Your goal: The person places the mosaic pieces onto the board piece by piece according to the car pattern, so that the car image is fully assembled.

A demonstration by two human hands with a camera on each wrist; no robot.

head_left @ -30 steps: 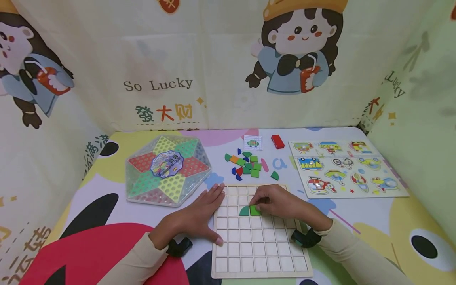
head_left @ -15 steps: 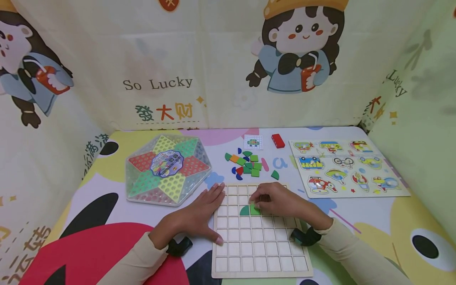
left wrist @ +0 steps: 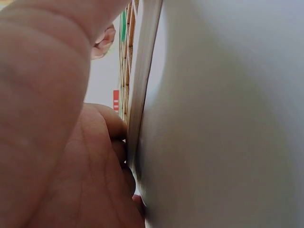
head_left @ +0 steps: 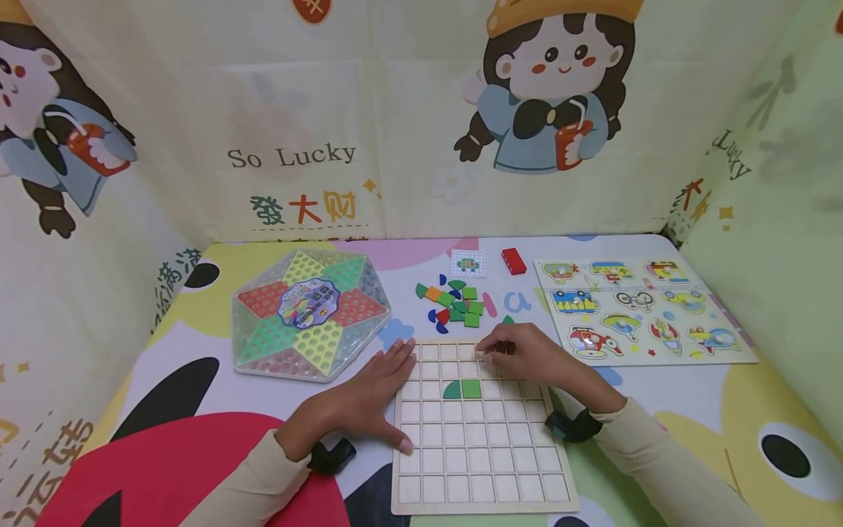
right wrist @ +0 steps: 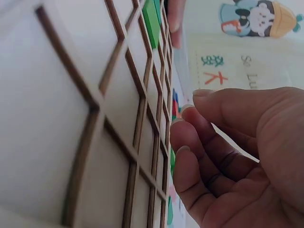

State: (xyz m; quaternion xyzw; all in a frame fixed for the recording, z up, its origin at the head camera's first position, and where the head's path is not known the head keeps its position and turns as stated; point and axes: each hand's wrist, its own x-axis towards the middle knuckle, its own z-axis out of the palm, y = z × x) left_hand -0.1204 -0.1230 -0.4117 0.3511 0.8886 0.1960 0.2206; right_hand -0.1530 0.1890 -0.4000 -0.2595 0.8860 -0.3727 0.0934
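Observation:
A wooden grid board (head_left: 479, 505) lies at the front of the table. Side by side in its third row sit a green quarter-circle piece (head_left: 451, 390) and a green square tile (head_left: 470, 389). My left hand (head_left: 362, 399) rests along the board's left edge, fingers extended and thumb on the rim. Over the board's upper right part is my right hand (head_left: 527, 356), its fingers loosely bent. In the right wrist view, nothing shows between the thumb and fingers (right wrist: 187, 168).
Beyond the board lies a pile of small coloured pieces (head_left: 457, 306), with a pattern card (head_left: 467, 263) and a red block (head_left: 514, 261) behind. A hexagonal Chinese checkers box (head_left: 312, 316) is at left. A vehicle puzzle board (head_left: 642, 315) is at right.
My right hand has let go of the green square tile and moved up and to the right. The tile stays in its cell beside the quarter-circle. My left hand has not moved.

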